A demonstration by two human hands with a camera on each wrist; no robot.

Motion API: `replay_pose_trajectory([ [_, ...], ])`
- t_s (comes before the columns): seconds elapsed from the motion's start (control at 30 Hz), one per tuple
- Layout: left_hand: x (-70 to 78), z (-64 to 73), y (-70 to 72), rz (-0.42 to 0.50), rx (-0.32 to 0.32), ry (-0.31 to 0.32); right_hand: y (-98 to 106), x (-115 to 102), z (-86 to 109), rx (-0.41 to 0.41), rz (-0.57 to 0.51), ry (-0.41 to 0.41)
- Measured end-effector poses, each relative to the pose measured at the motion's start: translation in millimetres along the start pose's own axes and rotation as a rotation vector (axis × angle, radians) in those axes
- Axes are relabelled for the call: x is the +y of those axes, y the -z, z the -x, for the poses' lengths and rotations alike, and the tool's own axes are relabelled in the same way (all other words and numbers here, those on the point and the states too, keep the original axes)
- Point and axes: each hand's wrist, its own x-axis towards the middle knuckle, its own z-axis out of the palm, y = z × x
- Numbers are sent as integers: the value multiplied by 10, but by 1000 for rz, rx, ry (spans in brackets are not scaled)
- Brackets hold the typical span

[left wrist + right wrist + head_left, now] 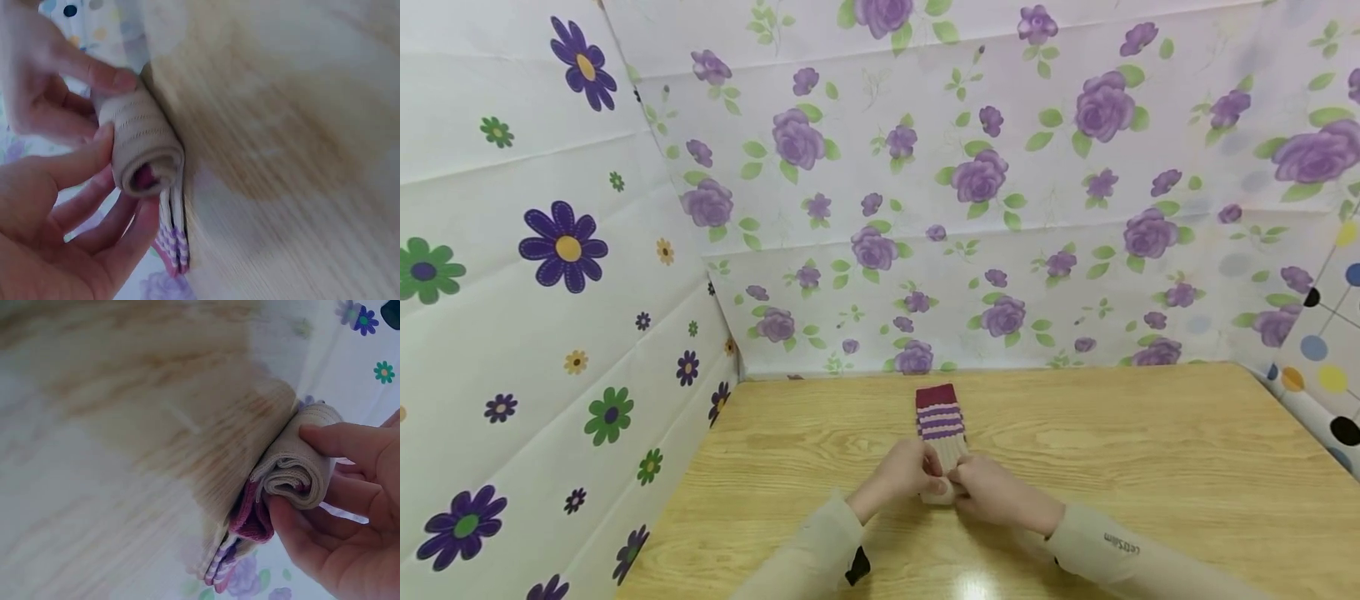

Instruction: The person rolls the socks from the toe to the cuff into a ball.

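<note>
A beige ribbed sock [942, 440] with purple stripes and a dark red cuff lies on the wooden table [1150, 467], its near end rolled up. In the left wrist view the roll [145, 147] shows a red core and the flat striped part [174, 247] trails off it. My left hand [908, 473] pinches the roll's left end between thumb and fingers [94, 159]. My right hand [983, 492] grips the roll's right end [299, 467], thumb under and fingers [347, 440] over it. Both hands meet at the roll.
Floral paper walls enclose the table at the back [1000, 208] and left [550, 292], with a dotted panel [1326, 367] at the right. Beige sleeves [1120, 550] cover both forearms.
</note>
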Motion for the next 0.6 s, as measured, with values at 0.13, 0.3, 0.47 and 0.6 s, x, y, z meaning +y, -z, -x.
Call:
replay_pose_trajectory([
  [0.13,57,48,-59,-97,73,-69,8,-9,-8,10,-23,-7],
  [0.3,124,78,-111,-260,96,-139,13,-13,-5,50,1,-2],
  [0.47,153,82,-131,-385,59,-189,-16,47,-30,44,-114,-12],
  [0.6,172,84,-133,-463,36,-190,-12,121,-65,-12,-206,-90],
])
